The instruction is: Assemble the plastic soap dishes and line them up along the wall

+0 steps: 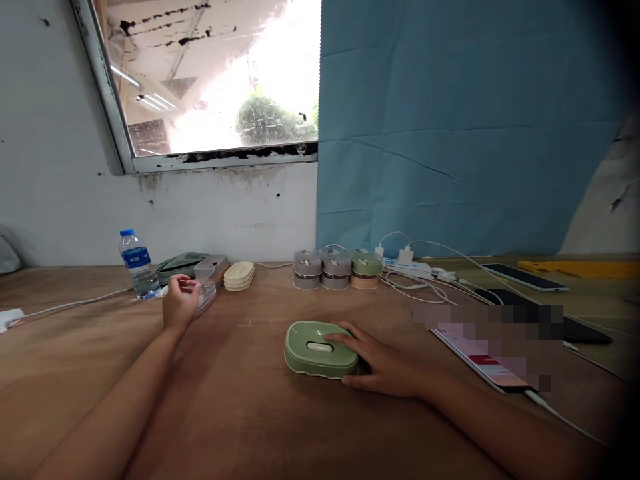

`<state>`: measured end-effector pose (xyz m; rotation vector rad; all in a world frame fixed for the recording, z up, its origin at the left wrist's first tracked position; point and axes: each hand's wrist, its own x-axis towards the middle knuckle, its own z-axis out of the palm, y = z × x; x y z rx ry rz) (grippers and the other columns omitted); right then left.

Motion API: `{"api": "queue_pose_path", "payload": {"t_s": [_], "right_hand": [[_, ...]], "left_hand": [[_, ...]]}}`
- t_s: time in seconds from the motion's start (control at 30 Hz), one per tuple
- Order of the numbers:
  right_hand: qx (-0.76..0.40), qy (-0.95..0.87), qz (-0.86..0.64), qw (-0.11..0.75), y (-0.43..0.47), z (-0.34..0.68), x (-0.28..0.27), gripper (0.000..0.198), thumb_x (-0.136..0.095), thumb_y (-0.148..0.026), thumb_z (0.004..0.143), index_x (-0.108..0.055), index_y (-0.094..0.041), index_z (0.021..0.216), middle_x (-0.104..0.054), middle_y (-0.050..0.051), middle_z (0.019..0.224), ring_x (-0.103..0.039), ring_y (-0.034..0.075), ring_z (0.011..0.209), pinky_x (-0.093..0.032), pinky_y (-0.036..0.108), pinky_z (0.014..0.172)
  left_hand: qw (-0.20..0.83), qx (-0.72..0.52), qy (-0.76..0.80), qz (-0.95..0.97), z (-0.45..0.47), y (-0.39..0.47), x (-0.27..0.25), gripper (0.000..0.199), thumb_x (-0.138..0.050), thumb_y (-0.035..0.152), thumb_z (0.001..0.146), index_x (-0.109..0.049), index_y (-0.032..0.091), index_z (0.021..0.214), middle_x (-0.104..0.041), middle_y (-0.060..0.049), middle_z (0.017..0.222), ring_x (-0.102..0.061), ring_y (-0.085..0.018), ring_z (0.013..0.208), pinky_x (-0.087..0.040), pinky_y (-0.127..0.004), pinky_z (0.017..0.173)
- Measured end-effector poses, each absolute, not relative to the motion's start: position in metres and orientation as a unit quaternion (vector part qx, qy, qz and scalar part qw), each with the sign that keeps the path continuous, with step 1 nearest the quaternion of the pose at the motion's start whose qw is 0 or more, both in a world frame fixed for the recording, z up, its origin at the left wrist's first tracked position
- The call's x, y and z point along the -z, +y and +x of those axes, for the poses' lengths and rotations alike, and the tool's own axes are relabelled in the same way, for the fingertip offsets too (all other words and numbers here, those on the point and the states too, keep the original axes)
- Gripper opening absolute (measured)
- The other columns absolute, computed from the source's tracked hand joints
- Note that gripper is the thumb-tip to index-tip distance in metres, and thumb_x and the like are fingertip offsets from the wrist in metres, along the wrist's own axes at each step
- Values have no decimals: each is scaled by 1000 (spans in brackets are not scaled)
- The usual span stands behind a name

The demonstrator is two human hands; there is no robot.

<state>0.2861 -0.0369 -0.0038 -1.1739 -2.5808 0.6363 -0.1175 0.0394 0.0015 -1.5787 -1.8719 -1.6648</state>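
My right hand point(373, 360) grips the right side of a green lidded oval box point(315, 363). Its thumb lies along the near edge and its fingers reach over the lid, which has a pale oval inset in the middle. The box rests flat on the wooden table. Farther off on the left, my left hand point(180, 307) is raised with curled fingers beside a clear plastic container point(207, 299). Whatever those fingers may hold cannot be made out. Right of it lies a small stack of cream oval pieces point(239, 275).
A water bottle point(137, 263) and a dark green pouch point(179, 265) stand at the back left. Several small two-tier boxes point(321, 270) line the wall. Charging cables and a power strip point(407, 268) lie behind, and a lit phone point(493, 367) with a cable is on the right.
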Motion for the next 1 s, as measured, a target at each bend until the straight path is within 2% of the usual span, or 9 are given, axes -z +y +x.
{"api": "queue_pose_path", "payload": {"t_s": [0.1, 0.17, 0.23, 0.37, 0.5, 0.67, 0.77, 0.93, 1.0], "right_hand": [[-218, -881, -399, 128, -36, 285, 6, 67, -56, -48, 70, -28, -34, 129, -18, 3, 138, -36, 27, 118, -36, 40, 93], [-218, -881, -396, 137, -36, 284, 7, 68, -58, -48, 69, -29, -34, 129, -20, 4, 138, -35, 28, 119, -36, 41, 93], [-217, -881, -392, 151, -35, 283, 7, 72, -60, -48, 66, -29, -32, 129, -20, 5, 139, -30, 30, 122, -33, 44, 95], [-204, -877, -378, 215, -36, 278, -3, 81, -63, -47, 64, -22, -30, 132, -18, 5, 141, -17, 31, 127, -24, 49, 100], [-211, -837, -372, 342, -42, 265, -21, 77, -59, -38, 72, -13, -29, 133, -20, 6, 139, -23, 26, 126, -26, 48, 100], [-278, -790, -335, 431, -55, 248, -28, 73, -60, -30, 72, -17, -29, 131, -31, 7, 133, -34, 24, 120, -33, 44, 97], [-287, -783, -313, 454, -58, 242, -17, 74, -59, -26, 72, -16, -29, 131, -28, 6, 135, -35, 23, 120, -35, 41, 97], [-263, -777, -312, 480, -56, 242, 1, 81, -61, -23, 69, -12, -28, 133, -25, 8, 137, -34, 25, 121, -31, 42, 99], [-250, -777, -304, 491, -56, 242, 4, 83, -61, -23, 68, -11, -27, 133, -24, 8, 138, -32, 25, 122, -30, 43, 100]], "left_hand": [[76, 673, -543, -496, -94, 33, -9, 30, -60, 27, 66, -39, 19, 87, -60, -1, 80, -58, -13, 68, -45, -27, 67], [-11, 757, -470, -453, -73, 29, -18, 33, -63, 23, 63, -37, 20, 83, -58, 1, 78, -59, -10, 62, -46, -25, 65], [-147, 816, -393, -397, -50, 23, -28, 33, -64, 18, 62, -36, 20, 79, -57, 4, 75, -59, -8, 55, -46, -23, 61], [-414, 804, -293, -310, -9, 7, -45, 25, -62, 12, 64, -41, 18, 74, -59, 4, 71, -59, -7, 54, -47, -19, 58], [-569, 736, -225, -289, 18, -11, -47, 17, -62, 12, 67, -48, 16, 76, -61, 2, 73, -57, -6, 55, -49, -20, 58], [-634, 678, -183, -324, 37, -25, -31, 25, -67, 15, 64, -48, 19, 79, -61, 4, 77, -59, -7, 59, -49, -23, 67], [-651, 646, -175, -358, 39, -30, -19, 29, -68, 16, 64, -46, 21, 82, -59, 6, 77, -61, -8, 65, -47, -23, 71], [-680, 577, -165, -421, 41, -33, -7, 28, -65, 15, 67, -43, 21, 83, -56, 6, 74, -62, -12, 72, -44, -24, 72], [-687, 554, -154, -445, 44, -35, -5, 27, -64, 15, 68, -42, 21, 82, -55, 6, 72, -62, -14, 78, -42, -26, 76]]}}
